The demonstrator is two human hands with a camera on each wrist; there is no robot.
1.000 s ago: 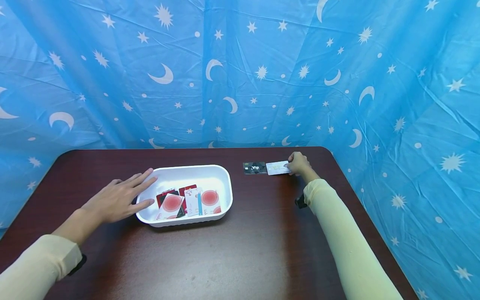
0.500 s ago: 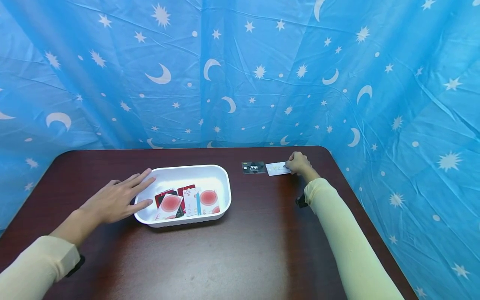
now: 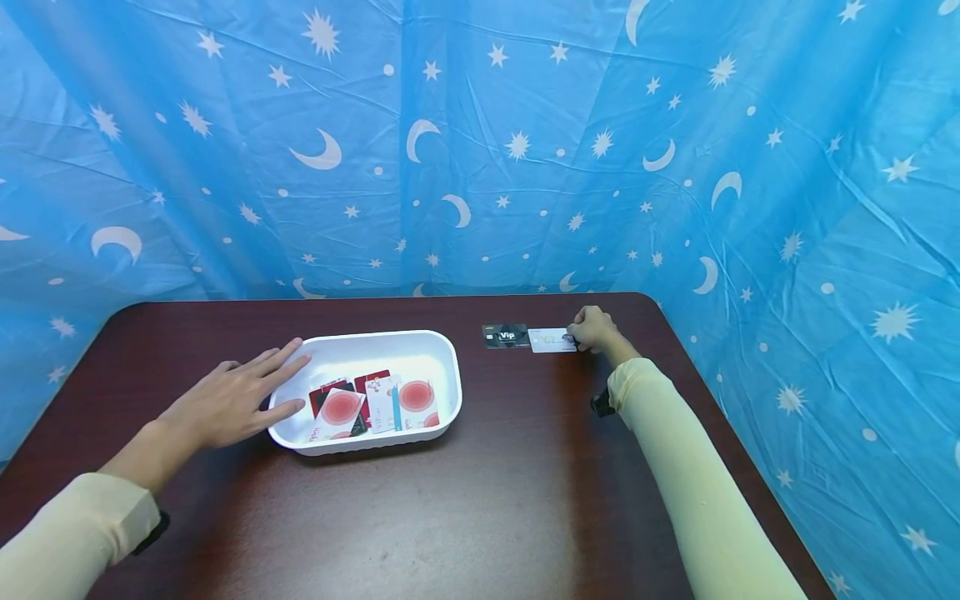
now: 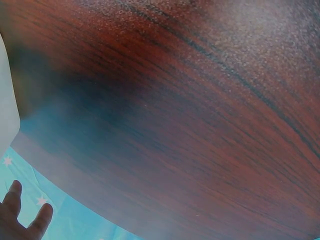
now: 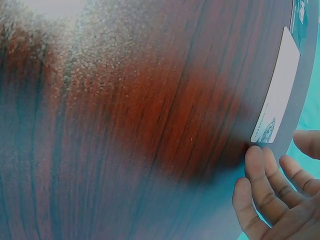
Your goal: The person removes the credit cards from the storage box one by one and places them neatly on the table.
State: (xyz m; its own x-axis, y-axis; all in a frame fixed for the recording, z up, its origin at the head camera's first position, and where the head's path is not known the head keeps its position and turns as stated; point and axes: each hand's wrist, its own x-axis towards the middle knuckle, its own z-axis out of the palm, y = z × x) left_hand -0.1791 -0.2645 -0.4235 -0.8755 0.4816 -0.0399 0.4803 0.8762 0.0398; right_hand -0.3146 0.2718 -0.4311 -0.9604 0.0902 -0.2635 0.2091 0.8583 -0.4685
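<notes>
My right hand [image 3: 597, 331] is at the right end of a white card [image 3: 551, 340] lying flat near the table's back edge. In the right wrist view, fingertips of that hand [image 5: 280, 192] touch the short edge of the white card [image 5: 279, 90], the thumb apart from them. Left of it, end to end, lies a black "Vip" card [image 3: 506, 336]. My left hand [image 3: 225, 402], fingers spread, rests at the left rim of a white tray [image 3: 390, 339]. Inside the tray, red, black and white cards [image 3: 381, 404] overlap.
The dark brown wooden table [image 3: 450, 517] has rounded back corners. A blue curtain [image 3: 465, 150] with white moons and stars hangs behind it and along the right side.
The white card has turned slightly and now lies straighter beside the black one, my right hand shifting a little left with it. My left hand and the tray have stayed in place.
</notes>
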